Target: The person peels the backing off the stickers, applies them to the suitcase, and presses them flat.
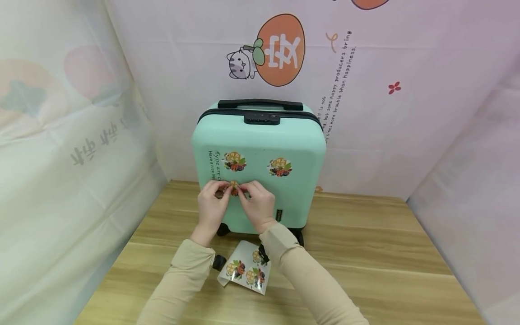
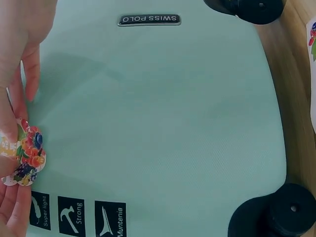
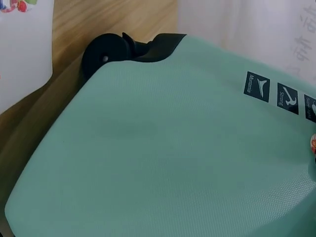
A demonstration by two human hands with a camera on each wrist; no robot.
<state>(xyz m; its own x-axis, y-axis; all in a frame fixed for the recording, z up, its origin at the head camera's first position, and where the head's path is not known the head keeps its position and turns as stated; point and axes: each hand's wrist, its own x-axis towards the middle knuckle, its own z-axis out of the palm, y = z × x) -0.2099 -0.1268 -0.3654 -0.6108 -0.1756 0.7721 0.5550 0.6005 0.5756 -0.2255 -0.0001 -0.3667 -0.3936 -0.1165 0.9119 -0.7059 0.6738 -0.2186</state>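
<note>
A fruit-patterned sticker [image 1: 234, 188] is pinched at its left side by my left hand [image 1: 212, 205] and at its right side by my right hand [image 1: 258, 204]. Both hands are at the front of an upright mint-green suitcase [image 1: 298, 189], low on its left half. In the left wrist view the sticker [image 2: 30, 155] shows berries and leaves between the fingers. Whether its back touches the shell cannot be told. Above the hands, a left sticker [image 1: 234, 161] and a right sticker [image 1: 280, 167] lie on the suitcase. Only the sticker's edge [image 3: 313, 143] shows in the right wrist view.
A sheet with several stickers [image 1: 245, 249] lies on the wooden table [image 1: 357, 243] below the suitcase, one corner curled. Black wheels [image 2: 291, 210] stick out at the suitcase's base. Printed cloth [image 1: 183, 67] hangs behind and at both sides.
</note>
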